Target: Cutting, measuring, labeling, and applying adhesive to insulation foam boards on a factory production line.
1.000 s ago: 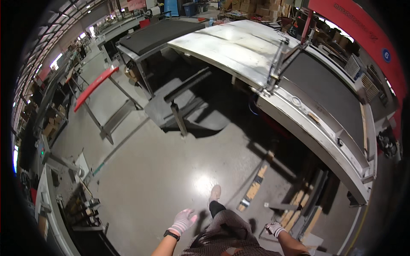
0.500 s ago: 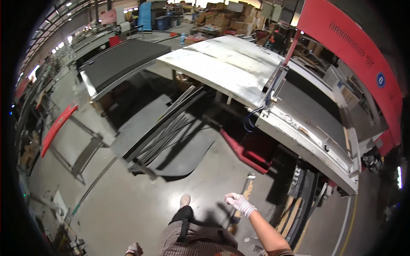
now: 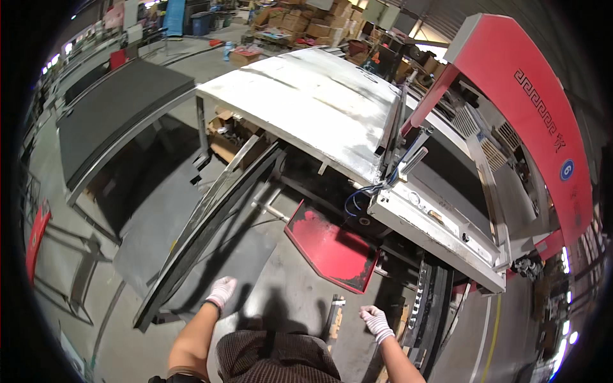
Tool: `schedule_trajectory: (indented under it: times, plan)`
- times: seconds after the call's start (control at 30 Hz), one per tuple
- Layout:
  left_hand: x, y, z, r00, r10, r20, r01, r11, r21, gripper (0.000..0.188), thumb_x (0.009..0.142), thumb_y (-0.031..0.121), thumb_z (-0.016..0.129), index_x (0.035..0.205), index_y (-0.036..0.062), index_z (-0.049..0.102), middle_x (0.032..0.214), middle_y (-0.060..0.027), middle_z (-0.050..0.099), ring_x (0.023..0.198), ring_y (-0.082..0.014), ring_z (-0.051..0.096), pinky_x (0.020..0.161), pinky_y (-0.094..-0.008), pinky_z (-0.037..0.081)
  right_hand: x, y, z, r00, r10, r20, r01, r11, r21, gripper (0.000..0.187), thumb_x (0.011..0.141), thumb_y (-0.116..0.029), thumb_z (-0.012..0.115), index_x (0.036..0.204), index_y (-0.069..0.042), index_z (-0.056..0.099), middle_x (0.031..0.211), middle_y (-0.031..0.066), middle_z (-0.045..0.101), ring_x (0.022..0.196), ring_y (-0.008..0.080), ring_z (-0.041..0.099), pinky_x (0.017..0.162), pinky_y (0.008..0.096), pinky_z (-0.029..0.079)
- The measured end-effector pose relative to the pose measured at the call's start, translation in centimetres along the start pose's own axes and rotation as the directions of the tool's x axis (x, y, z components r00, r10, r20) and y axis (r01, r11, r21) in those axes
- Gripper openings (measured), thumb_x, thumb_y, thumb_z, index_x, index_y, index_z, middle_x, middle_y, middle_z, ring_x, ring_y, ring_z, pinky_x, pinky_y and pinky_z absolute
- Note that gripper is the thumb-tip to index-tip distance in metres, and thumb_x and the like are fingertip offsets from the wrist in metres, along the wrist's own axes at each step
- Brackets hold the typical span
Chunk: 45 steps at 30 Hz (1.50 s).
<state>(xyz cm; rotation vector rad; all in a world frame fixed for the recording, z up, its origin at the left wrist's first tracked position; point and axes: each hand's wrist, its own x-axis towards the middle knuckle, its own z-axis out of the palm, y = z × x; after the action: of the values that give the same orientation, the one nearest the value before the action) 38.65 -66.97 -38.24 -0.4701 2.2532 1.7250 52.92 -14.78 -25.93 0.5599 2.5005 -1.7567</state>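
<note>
Both my hands wear white gloves with striped cuffs. My left hand (image 3: pixel 221 290) hangs with its fingers curled closed, over the grey sheet (image 3: pixel 246 258) on the floor; nothing shows in it. My right hand (image 3: pixel 375 320) is also curled closed and holds nothing I can see. It is nearest to a short bar with wooden blocks (image 3: pixel 335 317) lying on the floor. Ahead stands a large machine table with a pale metal top (image 3: pixel 300 96). A red angular tray (image 3: pixel 332 246) sits beneath its front edge.
Long dark strips on a slanted frame (image 3: pixel 207 223) reach toward me on the left. A dark-topped table (image 3: pixel 121 115) stands farther left. The machine's red arm (image 3: pixel 511 76) arches over the right side. Long dark rails (image 3: pixel 434 300) lie below it. Cardboard boxes (image 3: pixel 294 22) are piled behind.
I have come closer to the machine table, and the red tray shows more fully. My left hand has risen from the lower edge and swung forward; my right hand is slightly lower and farther right.
</note>
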Motion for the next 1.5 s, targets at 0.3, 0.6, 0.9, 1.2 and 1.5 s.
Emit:
schedule_trajectory:
  times: [0.3, 0.6, 0.9, 1.2, 1.5]
  plan:
    - [5.5, 23.1, 15.4, 0.789, 0.286, 0.544, -0.476, 0.843, 0.248, 0.026, 0.091, 0.024, 0.059, 0.105, 0.0044, 0.066, 0.098, -0.019, 0.068, 0.09, -0.0298, 0.065, 0.083, -0.0356, 0.05, 17.9, -8.6, -4.4, 0.901, -0.171, -0.398, 0.137, 0.984, -0.111, 0.021, 0.084, -0.005, 0.069, 0.104, -0.002, 0.064, 0.096, 0.005, 0.066, 0.086, 0.0134, 0.061, 0.081, 0.0283, 0.051]
    - [14.9, 34.9, 23.7, 0.761, 0.302, 0.574, -0.513, 0.822, 0.248, 0.023, 0.092, 0.015, 0.062, 0.111, 0.0027, 0.065, 0.104, -0.015, 0.069, 0.101, -0.0265, 0.065, 0.087, -0.0353, 0.05, 42.3, -13.9, -13.3, 0.675, -0.638, -0.37, 0.07, 0.555, -0.829, 0.027, 0.081, -0.023, 0.061, 0.102, -0.007, 0.065, 0.108, 0.0172, 0.063, 0.108, 0.0325, 0.056, 0.104, 0.0492, 0.035]
    - [30.7, 49.7, 36.2, 0.574, 0.789, 0.221, -0.819, 0.558, 0.136, 0.041, 0.084, 0.012, 0.061, 0.122, 0.002, 0.052, 0.097, -0.0211, 0.06, 0.095, -0.0397, 0.057, 0.087, -0.0433, 0.048, 45.0, -16.5, -11.6, 0.817, -0.405, -0.41, 0.102, 0.801, -0.59, 0.032, 0.074, -0.023, 0.056, 0.093, -0.001, 0.067, 0.092, 0.0198, 0.067, 0.095, 0.0368, 0.061, 0.099, 0.0419, 0.04]
    - [41.3, 61.3, 54.4, 0.719, 0.575, 0.39, -0.693, 0.633, 0.346, 0.057, 0.086, 0.035, 0.058, 0.131, 0.0023, 0.046, 0.106, -0.022, 0.064, 0.098, -0.039, 0.063, 0.084, -0.0467, 0.051, 44.2, 3.4, -17.9, 0.802, -0.244, -0.545, -0.09, 0.853, -0.514, 0.032, 0.076, -0.042, 0.063, 0.086, -0.011, 0.063, 0.092, 0.01, 0.065, 0.086, 0.0269, 0.062, 0.075, 0.0404, 0.047]
    - [48.0, 62.5, 51.5, 0.676, 0.634, 0.376, -0.687, 0.356, 0.633, 0.032, 0.092, 0.034, 0.049, 0.101, 0.0067, 0.063, 0.09, -0.018, 0.069, 0.085, -0.0378, 0.066, 0.076, -0.0477, 0.052, 45.7, -13.4, -13.2, 0.935, -0.046, -0.352, -0.305, 0.407, -0.861, 0.043, 0.095, -0.027, 0.044, 0.126, 0.001, 0.05, 0.111, 0.0163, 0.061, 0.098, 0.0259, 0.06, 0.087, 0.0399, 0.046]
